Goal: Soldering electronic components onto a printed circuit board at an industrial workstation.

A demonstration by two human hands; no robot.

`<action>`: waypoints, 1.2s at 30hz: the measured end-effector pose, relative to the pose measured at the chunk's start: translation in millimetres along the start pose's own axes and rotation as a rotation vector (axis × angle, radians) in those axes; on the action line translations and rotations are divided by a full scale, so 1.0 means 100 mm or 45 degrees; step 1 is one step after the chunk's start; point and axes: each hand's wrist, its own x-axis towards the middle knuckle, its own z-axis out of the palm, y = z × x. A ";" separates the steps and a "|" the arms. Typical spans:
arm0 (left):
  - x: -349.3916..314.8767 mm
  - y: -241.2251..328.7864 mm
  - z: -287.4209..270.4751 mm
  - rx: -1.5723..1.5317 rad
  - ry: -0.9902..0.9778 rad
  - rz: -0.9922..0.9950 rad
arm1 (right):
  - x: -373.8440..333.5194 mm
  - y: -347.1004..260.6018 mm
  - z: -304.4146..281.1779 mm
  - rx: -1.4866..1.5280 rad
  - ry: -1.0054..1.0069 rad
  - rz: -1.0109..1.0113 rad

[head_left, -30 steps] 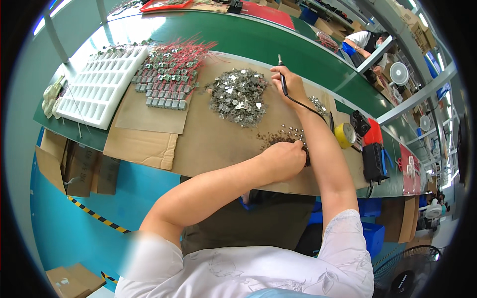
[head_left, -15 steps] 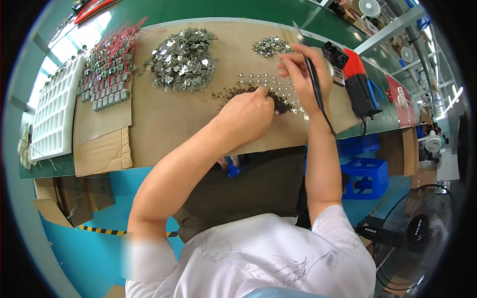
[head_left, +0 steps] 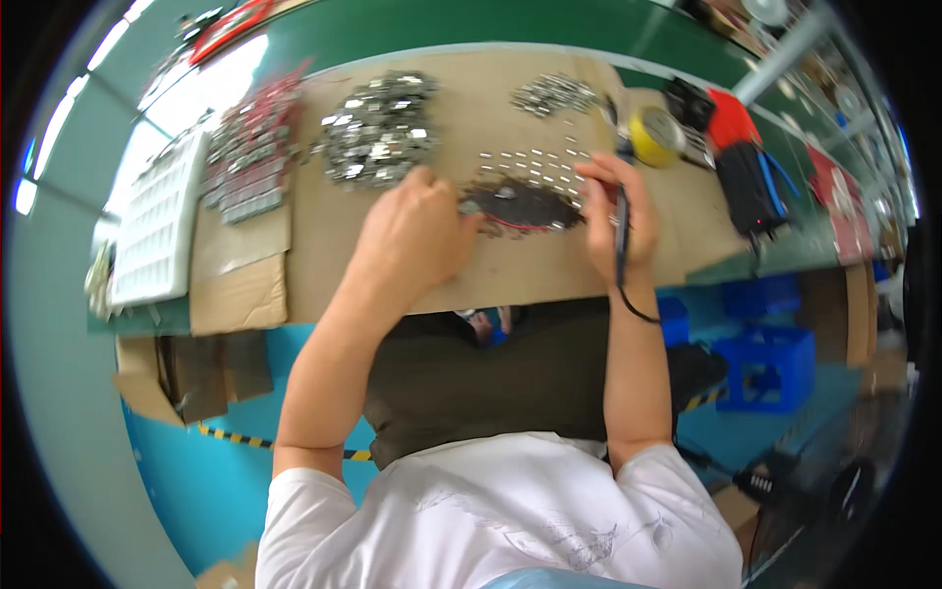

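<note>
Well left of both hands lay a white tray (head_left: 160,231), then grey blocks (head_left: 252,201) with red wires (head_left: 280,96); a metal pile (head_left: 378,128) lay just beyond the left hand (head_left: 414,233). That hand was curled, but blur hid whether it pinched anything. Between the hands lay a dark patch (head_left: 525,204), shiny bits (head_left: 538,167) in rows beyond it. The right hand (head_left: 638,221), apart, gripped a black pen tool (head_left: 622,226); a yellow tin (head_left: 655,135) stood beyond.

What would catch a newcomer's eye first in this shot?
Probably the heap of shiny metal pieces on the bench, with red-wired parts and a white compartment tray to its left. Next, the right hand, holding a black pen-like tool beside a dark patch of small bits.
</note>
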 end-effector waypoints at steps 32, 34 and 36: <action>0.53 -4.47 -1.57 0.321 0.481 -1.116 | -0.09 -0.14 -0.13 -0.162 -0.288 -0.150; 0.47 -4.54 -1.55 0.503 0.420 -1.138 | -0.08 -0.18 -0.11 -0.146 -0.300 -0.145; 0.31 -4.75 -1.56 0.623 0.477 -1.157 | -0.06 -0.22 -0.03 -0.134 -0.303 -0.227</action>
